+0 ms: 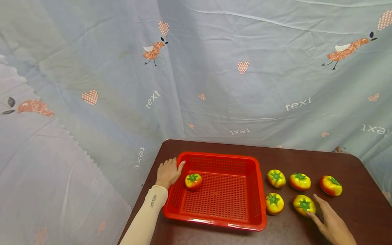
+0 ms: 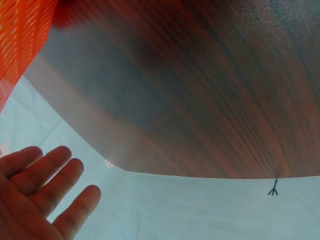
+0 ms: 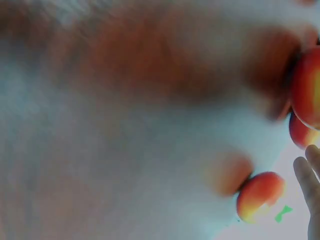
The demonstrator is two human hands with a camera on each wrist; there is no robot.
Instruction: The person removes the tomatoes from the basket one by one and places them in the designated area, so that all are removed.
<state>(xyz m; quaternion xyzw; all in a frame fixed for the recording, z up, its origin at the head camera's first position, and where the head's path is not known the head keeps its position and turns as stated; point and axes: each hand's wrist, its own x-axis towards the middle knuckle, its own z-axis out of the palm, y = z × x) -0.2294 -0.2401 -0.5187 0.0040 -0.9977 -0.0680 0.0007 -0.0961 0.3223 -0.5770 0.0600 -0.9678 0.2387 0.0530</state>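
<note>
My left hand (image 1: 167, 173) is at the left side of a red plastic basket (image 1: 214, 224), its thumb over the rim; whether it presses there I cannot tell. In the left wrist view its fingers (image 2: 52, 182) are extended, beside the basket wall. One yellow-red toy tomato (image 1: 193, 181) with green leaves lies inside the basket, at the left. My right hand (image 1: 332, 221) is spread at the right side of another toy tomato (image 1: 304, 205), thumb and index finger at its edge. In the right wrist view, straight fingers (image 3: 309, 187) show near toy tomatoes (image 3: 260, 196).
Right of the basket, more toy tomatoes lie on the dark brown table (image 1: 294, 231): one (image 1: 274, 203) close against the basket, others (image 1: 276, 178) (image 1: 300, 181) behind, and one (image 1: 330, 185) farthest right. A printed grey-blue curtain (image 1: 214, 78) hangs behind the table.
</note>
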